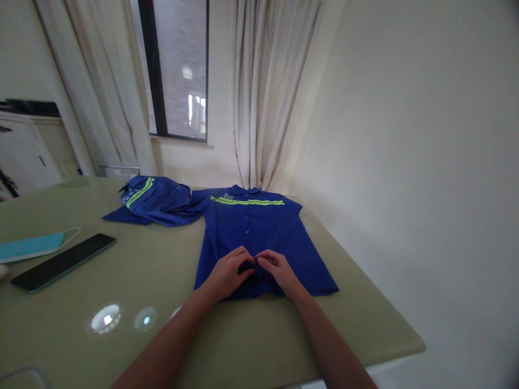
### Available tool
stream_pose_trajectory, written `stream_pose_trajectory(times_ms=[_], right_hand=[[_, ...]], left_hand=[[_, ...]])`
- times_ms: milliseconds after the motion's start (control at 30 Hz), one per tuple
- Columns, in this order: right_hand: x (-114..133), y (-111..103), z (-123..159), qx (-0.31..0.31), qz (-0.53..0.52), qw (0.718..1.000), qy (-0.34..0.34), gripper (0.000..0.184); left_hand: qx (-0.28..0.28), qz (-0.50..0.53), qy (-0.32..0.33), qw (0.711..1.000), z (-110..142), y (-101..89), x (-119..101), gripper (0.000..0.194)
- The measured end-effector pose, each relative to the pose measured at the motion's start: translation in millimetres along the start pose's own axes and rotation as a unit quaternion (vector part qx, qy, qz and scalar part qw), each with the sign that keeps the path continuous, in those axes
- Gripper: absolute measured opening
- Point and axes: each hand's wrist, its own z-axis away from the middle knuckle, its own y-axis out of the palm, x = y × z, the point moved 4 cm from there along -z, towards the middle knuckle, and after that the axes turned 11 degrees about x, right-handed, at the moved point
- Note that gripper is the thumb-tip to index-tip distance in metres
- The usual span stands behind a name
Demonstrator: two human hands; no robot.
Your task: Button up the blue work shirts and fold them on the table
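Observation:
A blue work shirt [275,232] with yellow-green stripes across the chest lies front up on the table, collar pointing away from me. Both hands meet at its button front, near the lower hem. My left hand [233,270] pinches the shirt's edge between thumb and fingers. Close against it, my right hand [278,267] pinches the cloth too, the fingertips almost touching. Whatever small part lies between the fingertips is too dark to make out. Higher up the front, a button [247,232] shows.
Another blue striped garment [166,200] lies crumpled to the left, touching the shirt's sleeve. A black phone [65,262] and a light-blue face mask [32,247] lie on the greenish table [133,270]. A wall [405,189] runs along the right; curtains [267,81] hang behind.

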Motion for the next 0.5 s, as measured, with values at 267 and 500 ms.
stream_pose_trajectory(times_ms=[267,500], right_hand=[[12.6,-5.5,-35.6,-0.065,0.182,0.98,0.054,0.039],[4.6,5.6,-43.0,-0.041,0.38,0.915,0.131,0.032]], left_hand=[[0.058,-0.195,0.085,0.975,2.6,6.9,-18.6,0.015],[0.08,-0.318,0.101,0.939,6.2,23.2,-21.6,0.013]])
